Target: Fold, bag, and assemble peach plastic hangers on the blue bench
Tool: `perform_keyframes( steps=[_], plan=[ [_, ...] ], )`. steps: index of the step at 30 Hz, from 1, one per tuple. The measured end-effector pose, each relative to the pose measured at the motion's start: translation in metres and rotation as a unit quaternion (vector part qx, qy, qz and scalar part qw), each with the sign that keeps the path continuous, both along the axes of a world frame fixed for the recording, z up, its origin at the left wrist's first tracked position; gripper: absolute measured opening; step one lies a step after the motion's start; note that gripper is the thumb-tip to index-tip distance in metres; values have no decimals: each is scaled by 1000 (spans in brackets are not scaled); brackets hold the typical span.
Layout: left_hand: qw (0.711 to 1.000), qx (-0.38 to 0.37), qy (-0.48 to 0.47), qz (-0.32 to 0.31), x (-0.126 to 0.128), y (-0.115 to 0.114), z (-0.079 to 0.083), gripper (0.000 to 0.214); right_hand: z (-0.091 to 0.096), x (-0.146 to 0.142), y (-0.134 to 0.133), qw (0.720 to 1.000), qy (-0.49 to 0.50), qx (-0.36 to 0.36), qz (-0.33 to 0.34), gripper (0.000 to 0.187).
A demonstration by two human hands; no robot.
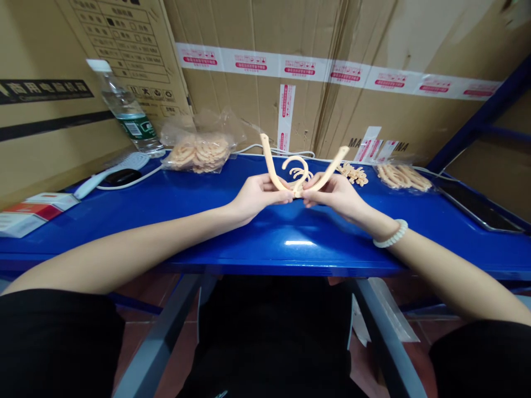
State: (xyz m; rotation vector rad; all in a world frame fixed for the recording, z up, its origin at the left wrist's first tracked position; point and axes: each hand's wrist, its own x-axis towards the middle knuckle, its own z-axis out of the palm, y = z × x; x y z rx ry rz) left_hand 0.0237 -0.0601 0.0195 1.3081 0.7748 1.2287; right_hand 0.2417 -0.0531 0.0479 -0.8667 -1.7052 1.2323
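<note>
A beige folding clothes hanger (306, 166) is held over the blue table, its hook up and its two arms slanting upward in a V. My left hand (259, 198) pinches it near the centre joint, below the left hanger arm (269, 161). From the other side my right hand (334, 194) grips the base of the right hanger arm (332, 165). The fingertips of both hands nearly meet at the joint and partly hide it. Just behind the hanger lie several loose beige hooks (295, 171). Small beige parts (353, 174) form a pile beyond my right hand.
Clear bags of beige pieces lie at back left (203, 150) and back right (403, 177). Leftward are a water bottle (131, 113), a pale brush-like item (112, 172) and a red-white box (37, 211). A dark tablet (477, 205) lies right. Cardboard (249, 22) stands behind the table (199, 193).
</note>
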Motion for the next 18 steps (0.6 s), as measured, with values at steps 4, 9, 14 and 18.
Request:
perform_keyframes(
  steps=[4,9,14,18],
  plan=[
    [998,-20,-50,28,-13,13,16,29,17,29,18,998,-8,59,-20,39],
    [997,-26,-41,58,-37,33,35,17,38,68,34,972,-121,194,-49,33],
    [996,18,66,50,-65,47,43,19,50,82,36,916,-291,276,-22,31],
    [966,108,236,-8,-78,51,43,24,52,86,39,890,-381,251,19,29]
  ],
)
